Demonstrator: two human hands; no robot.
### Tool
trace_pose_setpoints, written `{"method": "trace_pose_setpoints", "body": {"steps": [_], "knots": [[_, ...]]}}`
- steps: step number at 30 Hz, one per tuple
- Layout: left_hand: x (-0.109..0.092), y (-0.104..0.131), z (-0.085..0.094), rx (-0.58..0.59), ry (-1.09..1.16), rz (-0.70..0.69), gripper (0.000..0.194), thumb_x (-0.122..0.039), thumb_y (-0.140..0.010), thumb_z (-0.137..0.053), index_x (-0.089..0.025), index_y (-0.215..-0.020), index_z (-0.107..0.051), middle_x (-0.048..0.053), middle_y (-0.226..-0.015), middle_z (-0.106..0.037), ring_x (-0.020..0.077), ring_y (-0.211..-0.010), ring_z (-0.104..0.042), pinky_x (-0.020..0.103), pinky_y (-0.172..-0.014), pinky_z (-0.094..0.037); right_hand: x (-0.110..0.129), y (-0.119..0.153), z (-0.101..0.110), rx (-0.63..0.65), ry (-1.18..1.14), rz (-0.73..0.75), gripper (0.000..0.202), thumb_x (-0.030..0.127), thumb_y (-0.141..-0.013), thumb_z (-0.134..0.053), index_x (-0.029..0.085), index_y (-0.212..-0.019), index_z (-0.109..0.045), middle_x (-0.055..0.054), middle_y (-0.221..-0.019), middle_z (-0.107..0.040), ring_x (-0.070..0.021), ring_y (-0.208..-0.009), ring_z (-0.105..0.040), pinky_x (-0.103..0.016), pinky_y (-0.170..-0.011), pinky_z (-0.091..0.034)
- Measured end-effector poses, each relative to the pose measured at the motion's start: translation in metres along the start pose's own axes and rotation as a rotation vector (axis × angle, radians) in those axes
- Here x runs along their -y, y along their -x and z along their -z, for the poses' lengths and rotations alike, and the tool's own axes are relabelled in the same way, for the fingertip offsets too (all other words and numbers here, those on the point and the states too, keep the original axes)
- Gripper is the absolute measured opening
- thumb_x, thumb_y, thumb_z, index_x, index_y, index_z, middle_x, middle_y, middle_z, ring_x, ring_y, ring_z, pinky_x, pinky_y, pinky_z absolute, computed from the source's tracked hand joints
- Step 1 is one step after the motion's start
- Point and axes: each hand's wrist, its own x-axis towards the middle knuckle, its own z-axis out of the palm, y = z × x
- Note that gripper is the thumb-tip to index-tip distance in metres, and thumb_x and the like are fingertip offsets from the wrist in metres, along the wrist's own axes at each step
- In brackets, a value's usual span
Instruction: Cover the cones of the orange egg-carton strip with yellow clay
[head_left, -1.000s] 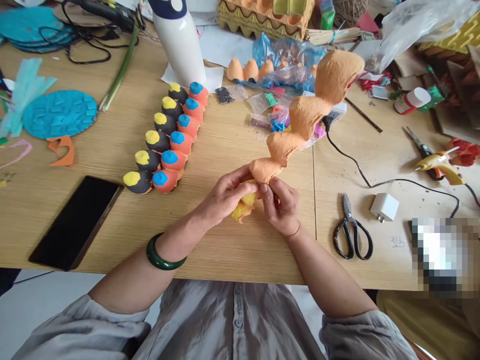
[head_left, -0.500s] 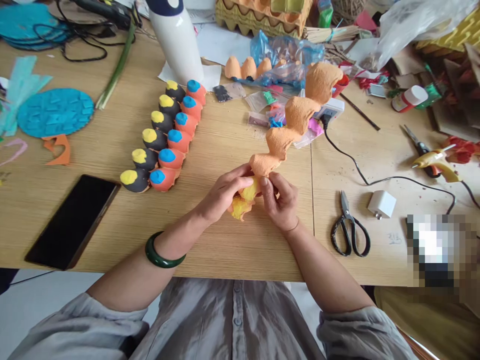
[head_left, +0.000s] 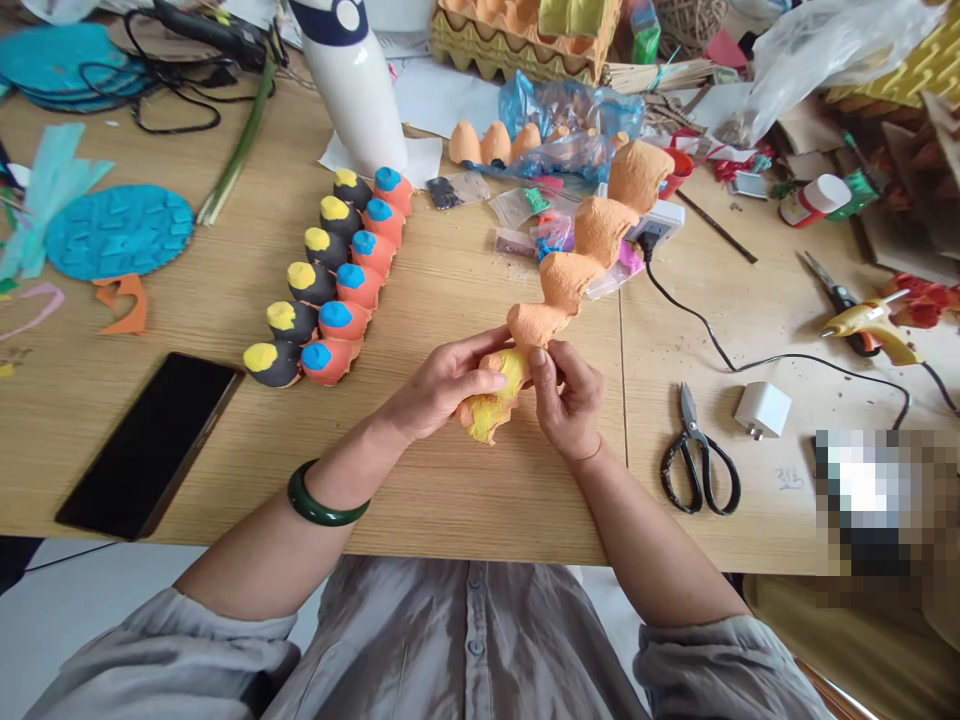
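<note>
Between my two hands is a strip of orange egg-carton cups [head_left: 562, 283], slanting up and away to the right. Yellow clay [head_left: 491, 408] lines the cups at its near end. My left hand [head_left: 441, 385] grips this end from the left, with its thumb lying on the yellow clay. On the other side, the thumb and bent fingers of my right hand [head_left: 564, 400] pinch the strip's edge. Left of them stand a row of black cups with yellow tops [head_left: 291, 322] and a row of red cups with blue tops [head_left: 346, 320], side by side.
A black phone [head_left: 150, 445] lies near the front edge. Black-handled scissors [head_left: 699, 455] and a white charger [head_left: 763, 410] are on the right, with a glue gun [head_left: 874, 325] beyond. A white bottle [head_left: 352, 100] stands behind the cups. A power cord [head_left: 697, 315] crosses the right side.
The strip's near end has turned slightly, showing more yellow clay. My left thumb has shifted a little over it, and both hands keep their hold.
</note>
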Motion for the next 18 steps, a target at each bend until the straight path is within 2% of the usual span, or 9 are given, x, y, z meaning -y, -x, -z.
{"method": "trace_pose_setpoints", "body": {"steps": [6,10,16,18], "knots": [[0.0006,0.0002,-0.0065,-0.062,-0.077,-0.065,0.050,-0.039,-0.084,-0.078,-0.019,-0.129,-0.075,0.009,-0.110,-0.080,0.0256,-0.103,-0.075,0.029,-0.076,-0.060,0.0012,0.0001,0.0007,-0.004,0.039,0.084,0.019,0.022,-0.105,-0.053,0.023,-0.087,-0.053,0.004,-0.066,-0.052,-0.0093,-0.053,-0.049,-0.025,-0.050,-0.036],[0.0015,-0.0007,-0.0066,-0.094,-0.058,-0.051,0.046,-0.038,-0.081,-0.080,-0.021,-0.124,-0.077,0.008,-0.111,-0.080,0.0230,-0.096,-0.075,0.027,-0.071,-0.060,0.0012,-0.0005,0.0009,-0.005,0.062,0.128,0.021,0.022,-0.105,-0.053,0.023,-0.085,-0.050,0.006,-0.065,-0.044,-0.0084,-0.052,-0.037,-0.025,-0.049,-0.032],[0.0044,-0.0018,-0.0077,-0.085,0.021,-0.035,0.038,-0.030,-0.082,-0.076,-0.023,-0.119,-0.078,0.006,-0.121,-0.078,0.0223,-0.109,-0.074,0.030,-0.090,-0.061,-0.0013,-0.0009,0.0002,0.001,0.042,0.153,0.024,0.019,-0.105,-0.053,0.023,-0.082,-0.046,0.006,-0.067,-0.040,-0.0079,-0.053,-0.032,-0.025,-0.048,-0.028],[0.0053,-0.0022,-0.0076,-0.085,0.037,-0.025,0.039,-0.030,-0.082,-0.076,-0.023,-0.120,-0.077,0.006,-0.120,-0.078,0.0234,-0.109,-0.074,0.032,-0.090,-0.061,-0.0027,-0.0008,-0.0005,0.008,0.031,0.172,0.024,0.016,-0.104,-0.054,0.023,-0.083,-0.046,0.006,-0.067,-0.039,-0.0075,-0.053,-0.031,-0.024,-0.049,-0.028]]}}
